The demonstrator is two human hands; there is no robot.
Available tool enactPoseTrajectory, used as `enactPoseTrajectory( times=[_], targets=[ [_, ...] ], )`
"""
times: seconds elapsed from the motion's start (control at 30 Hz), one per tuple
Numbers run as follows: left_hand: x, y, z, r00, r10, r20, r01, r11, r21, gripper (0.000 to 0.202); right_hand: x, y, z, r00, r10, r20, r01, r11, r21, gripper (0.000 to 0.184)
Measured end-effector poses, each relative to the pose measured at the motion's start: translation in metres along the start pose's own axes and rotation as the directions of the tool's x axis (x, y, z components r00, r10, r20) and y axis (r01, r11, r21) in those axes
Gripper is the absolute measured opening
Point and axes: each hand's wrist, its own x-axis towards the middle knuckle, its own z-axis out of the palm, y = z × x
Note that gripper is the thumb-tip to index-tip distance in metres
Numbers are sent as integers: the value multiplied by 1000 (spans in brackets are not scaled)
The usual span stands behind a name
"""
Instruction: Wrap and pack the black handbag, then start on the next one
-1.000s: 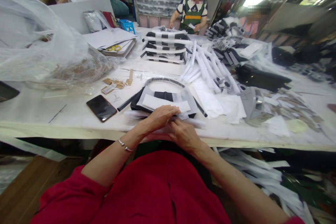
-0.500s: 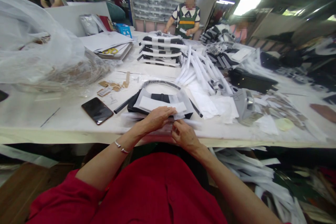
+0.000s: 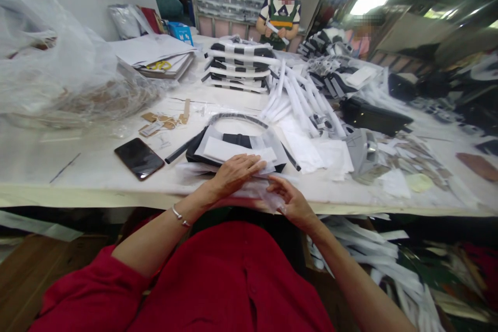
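A black handbag lies on the table in front of me, its curved handle wrapped in clear film and pointing away. A white paper strip rests across it. My left hand lies flat on the strip and the bag's near side, fingers stretched out and together. At the table edge, translucent wrapping film hangs in front of the bag. My right hand has its thumb and curled fingers on this film, close to my left fingertips. The bag's near edge is partly hidden by my hands.
A phone and brown tags lie to the left. Wrapped bags are stacked behind, beside white wrapped straps. A tape dispenser stands right. Crumpled plastic covers the far left. A co-worker stands across the table.
My right hand has moved slightly right, drawing the translucent film out from beside my left hand. My left hand stays on the bag. The co-worker now holds a white strip in both hands.
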Motion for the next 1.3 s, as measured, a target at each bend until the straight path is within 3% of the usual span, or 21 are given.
enactPoseTrajectory(
  times=[0.17,0.3,0.43,0.6,0.67,0.77,0.87,1.0,1.1,1.17,1.3],
  targets=[
    [0,-3,0,1000,-2,-25,3,999,44,38,6,-6,-8,973,-217,77,230,918,-324,16],
    [-1,-10,-6,999,40,-11,-39,997,68,36,11,-11,-11,926,-363,106,370,811,-454,17],
    [-9,-16,-8,996,89,-22,-87,994,71,35,8,-24,-10,826,-510,240,557,673,-487,30],
    [-16,-13,-2,998,61,-33,-58,994,87,34,21,-46,-6,762,-579,289,608,489,-625,24],
    [-17,-11,0,998,50,-24,-47,995,87,35,34,-50,-7,759,-585,285,617,507,-602,26],
    [-16,-9,-3,1000,27,-5,-27,998,53,38,52,-50,-12,808,-522,272,567,567,-597,27],
    [-13,-8,-10,998,-61,19,62,995,-83,35,59,-50,-15,835,-460,301,537,562,-630,25],
    [-1,-4,-18,967,-240,87,255,920,-298,33,60,-56,-17,805,-453,383,588,517,-623,28],
    [8,1,-19,922,-375,100,386,858,-338,25,60,-64,-16,766,-481,427,638,483,-600,25],
    [12,5,-16,905,-420,72,419,847,-326,13,58,-69,-15,745,-499,443,662,469,-585,23],
    [10,10,-10,896,-444,15,428,852,-301,13,46,-73,-9,748,-467,472,660,455,-598,24]
  ],
)
